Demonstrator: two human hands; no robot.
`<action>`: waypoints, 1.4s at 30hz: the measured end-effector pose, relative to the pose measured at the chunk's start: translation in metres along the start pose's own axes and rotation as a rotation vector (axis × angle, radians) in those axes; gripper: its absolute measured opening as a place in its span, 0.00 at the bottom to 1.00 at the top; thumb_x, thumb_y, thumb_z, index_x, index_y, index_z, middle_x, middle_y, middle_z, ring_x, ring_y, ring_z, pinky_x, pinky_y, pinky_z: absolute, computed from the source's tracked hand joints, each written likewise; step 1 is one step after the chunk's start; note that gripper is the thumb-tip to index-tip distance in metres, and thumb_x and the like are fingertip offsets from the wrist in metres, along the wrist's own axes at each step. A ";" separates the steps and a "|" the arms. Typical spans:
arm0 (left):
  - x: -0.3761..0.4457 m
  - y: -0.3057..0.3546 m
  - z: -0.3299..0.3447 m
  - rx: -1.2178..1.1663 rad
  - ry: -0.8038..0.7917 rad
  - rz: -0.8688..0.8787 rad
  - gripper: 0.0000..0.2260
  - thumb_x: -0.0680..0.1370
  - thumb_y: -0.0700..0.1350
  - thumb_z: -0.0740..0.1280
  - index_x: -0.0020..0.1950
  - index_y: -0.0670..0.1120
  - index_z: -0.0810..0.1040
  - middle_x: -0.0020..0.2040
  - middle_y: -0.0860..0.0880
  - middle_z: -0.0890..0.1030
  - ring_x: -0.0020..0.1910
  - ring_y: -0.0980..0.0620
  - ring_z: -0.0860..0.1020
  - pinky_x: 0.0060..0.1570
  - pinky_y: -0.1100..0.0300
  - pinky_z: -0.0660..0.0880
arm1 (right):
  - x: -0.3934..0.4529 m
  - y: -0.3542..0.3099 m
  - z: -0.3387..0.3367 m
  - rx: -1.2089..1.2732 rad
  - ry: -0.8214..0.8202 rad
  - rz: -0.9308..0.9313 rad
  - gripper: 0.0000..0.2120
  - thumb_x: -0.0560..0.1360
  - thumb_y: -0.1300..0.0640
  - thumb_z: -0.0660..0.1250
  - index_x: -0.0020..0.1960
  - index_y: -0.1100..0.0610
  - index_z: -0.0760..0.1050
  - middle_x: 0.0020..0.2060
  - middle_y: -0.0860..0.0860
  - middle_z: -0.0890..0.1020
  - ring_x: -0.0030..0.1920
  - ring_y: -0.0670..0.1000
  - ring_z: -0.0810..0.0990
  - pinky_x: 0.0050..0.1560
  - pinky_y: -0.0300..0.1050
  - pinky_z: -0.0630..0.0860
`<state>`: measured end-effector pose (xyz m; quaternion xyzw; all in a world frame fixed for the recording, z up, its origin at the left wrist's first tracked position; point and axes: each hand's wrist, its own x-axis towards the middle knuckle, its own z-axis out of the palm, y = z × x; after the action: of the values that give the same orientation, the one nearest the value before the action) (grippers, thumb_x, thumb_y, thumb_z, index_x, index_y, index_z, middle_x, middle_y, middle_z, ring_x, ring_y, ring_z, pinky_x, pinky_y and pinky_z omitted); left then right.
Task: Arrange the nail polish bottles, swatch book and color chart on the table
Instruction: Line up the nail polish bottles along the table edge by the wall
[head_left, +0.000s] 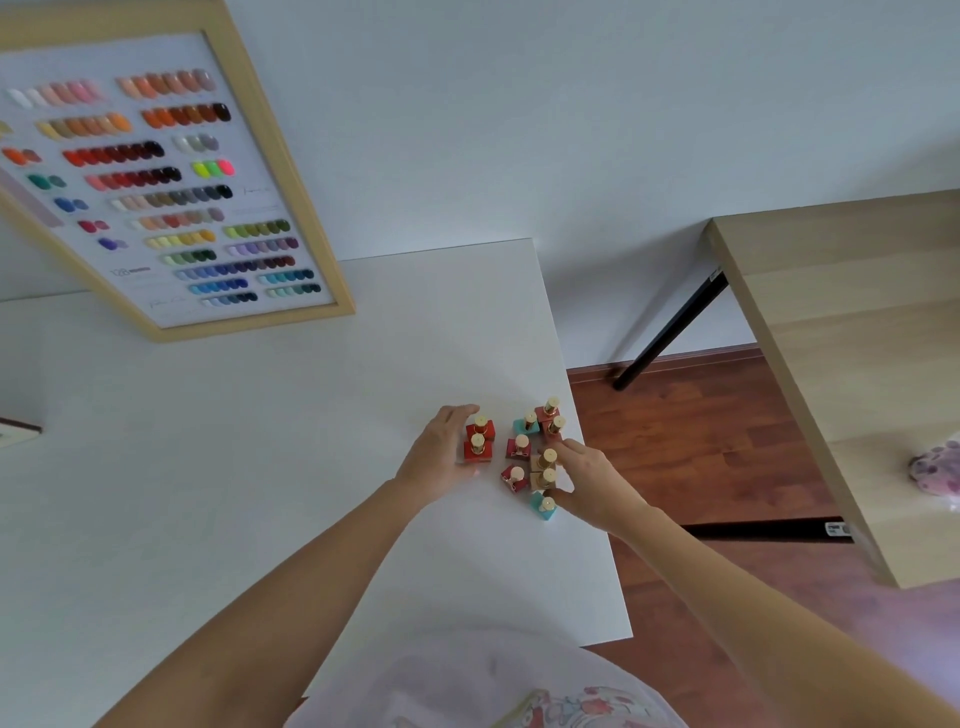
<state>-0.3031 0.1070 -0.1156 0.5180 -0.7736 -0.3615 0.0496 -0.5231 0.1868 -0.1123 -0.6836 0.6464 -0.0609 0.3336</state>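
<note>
White laminate forms the table (260, 467), with floral fabric at its near edge. Both forearms reach forward to a cluster of nail polish bottles (519, 452) standing upright close to the right-hand edge of the table.

Left hand (441, 457): fingers curve around the left side of two red bottles (479, 440) that stand one behind the other, touching them; a full clamp cannot be confirmed.

Right hand (597, 483): fingers (563, 496) pinch at two tan bottles (544, 470), just behind a teal bottle (544, 506). Two further red bottles, another teal one and two dark pink ones stand between and beyond the hands, just beside one another.

Risk, as judged from this layout: the bottles are tall-capped and closely packed, so a sideways move of either pair is likely to knock a neighbour over. The far dark pink bottles (550, 418) stand nearest the edge; a push to the right may send them to the wooden floor (701, 441).

At the far left, the framed color chart (171, 176) leans against the wall, well apart from the bottles. An object at the left border may be the swatch book; this cannot be determined.
</note>
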 end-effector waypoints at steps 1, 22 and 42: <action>0.002 0.001 0.001 -0.005 0.003 0.001 0.34 0.68 0.44 0.77 0.70 0.47 0.66 0.67 0.45 0.71 0.62 0.46 0.75 0.61 0.56 0.74 | 0.001 0.001 0.000 0.000 0.002 -0.007 0.21 0.71 0.56 0.71 0.61 0.55 0.71 0.55 0.50 0.77 0.52 0.52 0.77 0.55 0.45 0.76; 0.069 0.005 -0.043 -0.100 0.148 0.034 0.20 0.69 0.43 0.76 0.58 0.45 0.78 0.54 0.46 0.81 0.53 0.48 0.79 0.55 0.52 0.78 | 0.041 0.015 -0.102 0.304 0.376 -0.179 0.16 0.65 0.63 0.77 0.47 0.50 0.77 0.47 0.41 0.81 0.48 0.41 0.81 0.49 0.32 0.76; 0.124 -0.001 -0.042 -0.149 0.150 -0.039 0.18 0.68 0.42 0.77 0.56 0.44 0.78 0.53 0.46 0.81 0.52 0.48 0.80 0.54 0.51 0.78 | 0.143 0.043 -0.093 0.553 0.338 0.086 0.10 0.66 0.48 0.77 0.39 0.47 0.76 0.42 0.46 0.85 0.44 0.47 0.83 0.48 0.39 0.80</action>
<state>-0.3401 -0.0186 -0.1222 0.5534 -0.7285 -0.3793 0.1387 -0.5851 0.0224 -0.1135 -0.5191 0.6799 -0.3326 0.3971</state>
